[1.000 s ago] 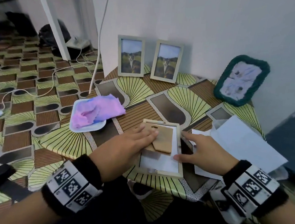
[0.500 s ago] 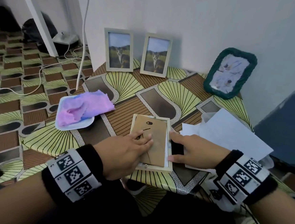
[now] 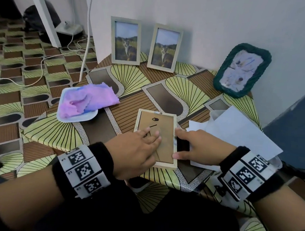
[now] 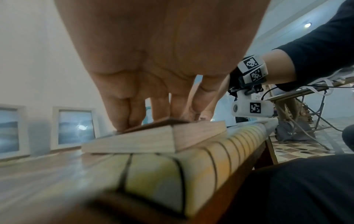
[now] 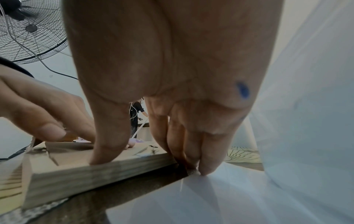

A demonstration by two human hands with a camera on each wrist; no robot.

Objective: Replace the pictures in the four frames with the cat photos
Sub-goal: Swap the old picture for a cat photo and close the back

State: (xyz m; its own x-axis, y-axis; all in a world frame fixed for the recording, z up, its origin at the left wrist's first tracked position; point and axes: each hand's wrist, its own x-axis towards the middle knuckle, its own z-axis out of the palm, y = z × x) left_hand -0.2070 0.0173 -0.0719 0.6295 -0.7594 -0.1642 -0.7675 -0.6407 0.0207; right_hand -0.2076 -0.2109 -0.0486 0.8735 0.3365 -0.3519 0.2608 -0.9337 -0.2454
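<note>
A pale wooden frame (image 3: 162,164) lies face down near the table's front edge, its brown backing board (image 3: 163,123) seated inside it. My left hand (image 3: 138,147) presses flat on the board with straight fingers (image 4: 122,115). My right hand (image 3: 196,146) rests against the frame's right side, thumb (image 5: 107,145) on the rim and fingers on the white paper beside it. Two matching frames (image 3: 125,41) (image 3: 165,48) with cat photos stand against the wall. A green braided frame (image 3: 242,70) with a pale picture leans at the back right.
White sheets of paper (image 3: 238,133) lie on the table's right side, partly under my right hand. A white tray (image 3: 69,119) with a purple cloth (image 3: 89,99) sits at the left. The patterned table (image 3: 64,134) ends just below the frame. Cables trail on the floor at the left.
The backing board lay askew with a white sheet showing below it; now it covers the whole opening. My left hand slid toward me with it. My right hand stayed at the frame's right side.
</note>
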